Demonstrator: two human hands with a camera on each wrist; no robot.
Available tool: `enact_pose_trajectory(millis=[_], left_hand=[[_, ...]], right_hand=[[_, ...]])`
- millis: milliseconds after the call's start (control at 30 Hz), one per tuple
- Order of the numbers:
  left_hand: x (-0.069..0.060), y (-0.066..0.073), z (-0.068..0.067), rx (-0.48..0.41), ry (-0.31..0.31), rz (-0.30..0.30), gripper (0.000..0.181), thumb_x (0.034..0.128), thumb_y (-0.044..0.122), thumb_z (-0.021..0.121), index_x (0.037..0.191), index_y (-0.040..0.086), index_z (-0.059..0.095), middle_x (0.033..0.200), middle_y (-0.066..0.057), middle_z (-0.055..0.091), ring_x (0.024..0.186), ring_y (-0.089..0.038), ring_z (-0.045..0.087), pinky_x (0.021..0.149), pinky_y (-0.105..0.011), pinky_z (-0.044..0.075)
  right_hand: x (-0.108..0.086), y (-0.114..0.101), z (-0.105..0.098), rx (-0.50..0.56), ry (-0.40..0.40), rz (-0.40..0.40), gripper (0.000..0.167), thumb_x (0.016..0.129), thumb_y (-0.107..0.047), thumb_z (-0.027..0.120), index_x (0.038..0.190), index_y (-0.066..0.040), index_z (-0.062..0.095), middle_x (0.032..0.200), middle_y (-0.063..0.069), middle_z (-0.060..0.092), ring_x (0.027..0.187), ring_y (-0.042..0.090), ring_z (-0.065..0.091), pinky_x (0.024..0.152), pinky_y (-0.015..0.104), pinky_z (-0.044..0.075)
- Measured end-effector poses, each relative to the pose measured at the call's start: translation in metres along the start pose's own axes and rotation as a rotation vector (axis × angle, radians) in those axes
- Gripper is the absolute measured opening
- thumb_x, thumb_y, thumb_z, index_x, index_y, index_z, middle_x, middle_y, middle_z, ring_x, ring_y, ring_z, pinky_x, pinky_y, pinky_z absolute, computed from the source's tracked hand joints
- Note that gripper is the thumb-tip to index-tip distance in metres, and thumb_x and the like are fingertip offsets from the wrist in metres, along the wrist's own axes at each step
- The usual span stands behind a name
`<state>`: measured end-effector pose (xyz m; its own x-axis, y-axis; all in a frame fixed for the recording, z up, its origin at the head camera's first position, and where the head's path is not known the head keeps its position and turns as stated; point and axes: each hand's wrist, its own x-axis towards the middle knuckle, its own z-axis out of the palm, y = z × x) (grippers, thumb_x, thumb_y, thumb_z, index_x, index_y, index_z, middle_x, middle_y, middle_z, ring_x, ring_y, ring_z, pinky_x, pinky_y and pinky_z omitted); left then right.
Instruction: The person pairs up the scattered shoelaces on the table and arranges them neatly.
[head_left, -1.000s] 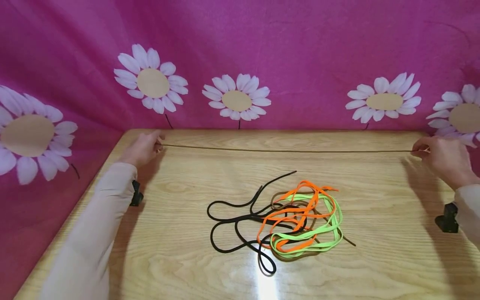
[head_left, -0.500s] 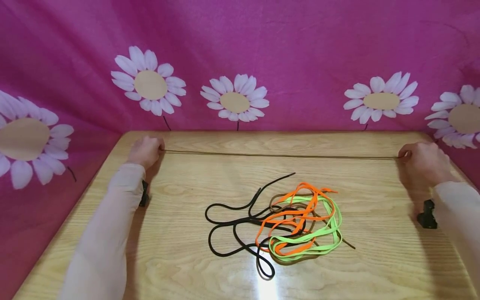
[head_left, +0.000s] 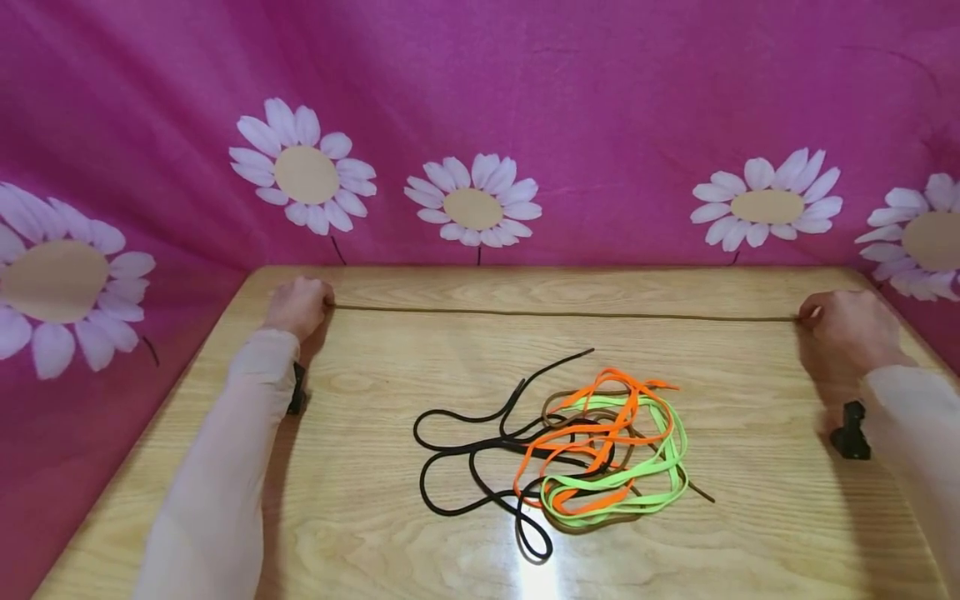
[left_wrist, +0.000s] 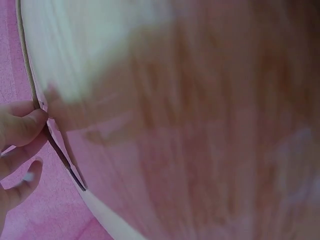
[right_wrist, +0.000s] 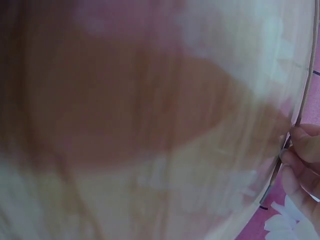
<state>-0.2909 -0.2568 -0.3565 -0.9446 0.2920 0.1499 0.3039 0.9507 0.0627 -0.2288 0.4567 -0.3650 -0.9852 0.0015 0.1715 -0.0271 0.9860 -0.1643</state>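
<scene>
A thin brown lace [head_left: 562,314] stretches nearly straight across the back of the table, left to right. At its left end my left hand [head_left: 298,307] pinches it between thumb and finger; in the left wrist view a short dark-tipped end [left_wrist: 75,177] sticks out past the left hand [left_wrist: 22,135]. My right hand [head_left: 855,327] pinches the other end, and in the right wrist view its tip [right_wrist: 266,194] shows beyond the right hand [right_wrist: 305,157]. Nearer the front lies a tangle of black [head_left: 457,450], orange [head_left: 626,408], green [head_left: 678,433] and brown laces.
The wooden table [head_left: 360,533] reaches a pink cloth [head_left: 600,83] printed with white flowers, which hangs behind it and along the left side. The lace tangle covers the middle of the table.
The brown lace has come down onto or close to the table, a little nearer the front. My right hand has moved left and slightly down; the left hand has shifted slightly down. Both still pinch the lace.
</scene>
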Motion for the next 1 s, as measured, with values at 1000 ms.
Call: enact_pose_trajectory(millis=[1000], left_hand=[[-0.031,0.215,-0.012,-0.284,-0.095,0.87,0.017,0.0868,0.016,0.073,0.101,0.007,0.071,0.1,-0.003,0.066,0.092,-0.016,0.062,0.084,-0.031,0.05]], right_hand=[[-0.055,-0.214,-0.002,0.233,0.026,-0.78,0.025,0.071,0.009,0.076,0.081,-0.013,0.071,0.078,-0.007,0.064,0.065,0.002,0.055,0.056,0.026,0.048]])
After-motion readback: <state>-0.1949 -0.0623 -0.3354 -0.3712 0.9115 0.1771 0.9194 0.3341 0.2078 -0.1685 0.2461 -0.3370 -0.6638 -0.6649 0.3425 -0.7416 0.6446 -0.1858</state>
